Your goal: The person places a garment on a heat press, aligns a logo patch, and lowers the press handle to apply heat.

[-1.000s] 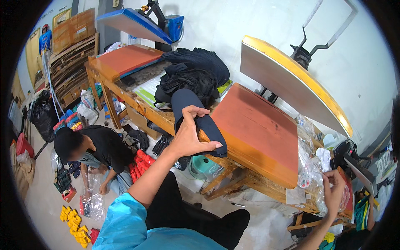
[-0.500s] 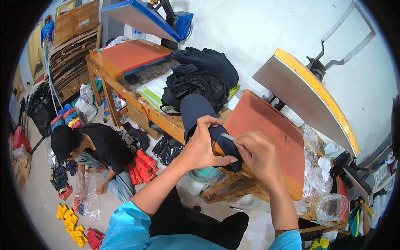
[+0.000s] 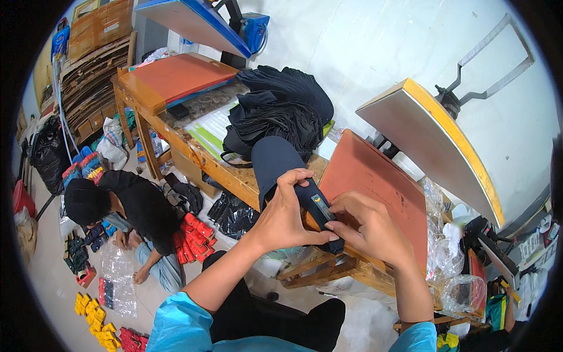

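My left hand (image 3: 281,216) curves wide around the dark cap (image 3: 274,164), holding it at the counter's (image 3: 193,154) front edge, near the orange pad (image 3: 378,182); my right hand (image 3: 372,227) pinches a small grey strip (image 3: 320,206) against the band. Half a second ago the strip pointed across the band; now it lies along it. Open room remains between the pad and the raised yellow-edged plate (image 3: 419,144). Behind the cap sits a black pile (image 3: 284,114). On the floor, a clear bag (image 3: 123,293) shows a dark-and-red piece (image 3: 106,293); whether it's inside, I can't tell.
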Demonstrator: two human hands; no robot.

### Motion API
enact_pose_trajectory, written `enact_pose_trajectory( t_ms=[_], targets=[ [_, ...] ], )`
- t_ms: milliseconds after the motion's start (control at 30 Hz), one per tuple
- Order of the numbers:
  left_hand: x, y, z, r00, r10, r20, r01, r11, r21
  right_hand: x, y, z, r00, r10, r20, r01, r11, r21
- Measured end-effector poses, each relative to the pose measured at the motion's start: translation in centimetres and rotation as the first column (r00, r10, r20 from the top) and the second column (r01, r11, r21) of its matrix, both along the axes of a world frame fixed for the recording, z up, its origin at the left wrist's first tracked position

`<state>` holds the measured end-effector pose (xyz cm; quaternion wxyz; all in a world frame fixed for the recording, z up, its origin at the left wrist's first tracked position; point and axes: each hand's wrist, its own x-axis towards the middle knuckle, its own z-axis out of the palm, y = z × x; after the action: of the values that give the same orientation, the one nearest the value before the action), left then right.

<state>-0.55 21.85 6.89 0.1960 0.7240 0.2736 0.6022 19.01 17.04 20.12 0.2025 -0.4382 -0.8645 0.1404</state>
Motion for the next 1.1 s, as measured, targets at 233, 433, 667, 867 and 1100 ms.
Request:
enact_pose_trajectory(
  t_ms=[233,433,667,867,1100],
  targets=[
    [0.0,-0.3,0.2,0.999,0.018,-0.046,-0.019,0.999,-0.030,0.0,0.3,-1.7,0.998,0.051,-0.038,-0.044,0.986,0.163],
    [0.2,0.2,-0.2,0.999,0.021,-0.030,-0.020,0.999,0.027,1.5,0.6,-2.5,0.996,0.082,-0.024,-0.077,0.983,0.170],
    [-0.1,-0.1,0.4,0.996,0.020,-0.092,-0.023,0.999,-0.025,1.7,2.4,-0.4,0.984,0.167,0.055,-0.171,0.982,0.075],
    [-0.1,0.0,0.8,0.992,-0.029,-0.122,0.020,0.997,-0.069,1.8,4.7,0.5,0.946,0.309,0.094,-0.301,0.949,-0.090],
    [0.0,-0.3,1.0,0.991,-0.009,-0.132,-0.003,0.996,-0.091,1.5,5.8,-0.1,0.939,0.330,0.095,-0.325,0.944,-0.061]
  ],
)
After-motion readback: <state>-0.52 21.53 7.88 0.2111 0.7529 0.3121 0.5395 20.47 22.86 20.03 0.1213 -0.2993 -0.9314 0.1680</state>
